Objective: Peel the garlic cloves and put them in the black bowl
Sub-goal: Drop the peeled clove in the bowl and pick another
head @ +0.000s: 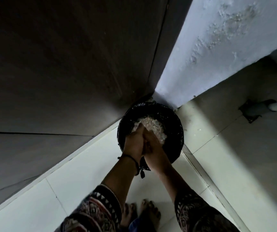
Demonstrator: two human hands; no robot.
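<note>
Hands: left hand and right hand are pressed together side by side, fingers pointing far and down into the bin. The left fingers look straight. The right fingers are partly hidden, so I cannot tell if they curl on anything.
Bin: round bin lined with a black bag, standing on the floor in the corner where a dark panel meets a pale wall.
Peels: a white papery heap of peels lies inside the bin.
Cloves: none can be made out, and no bowl is in view.
Key relation: the heap sits straight below and just far-right of the fingertips, its long axis running far-left to near-right. The right hand lies over it, and the left fingertips reach its far-left edge.
Step, as a judgement: skins are probably being shed into the bin, a side chore to the peeling.
Next, as a judgement: the hands need to part and lift toward the near side, clear of the rim.
</note>
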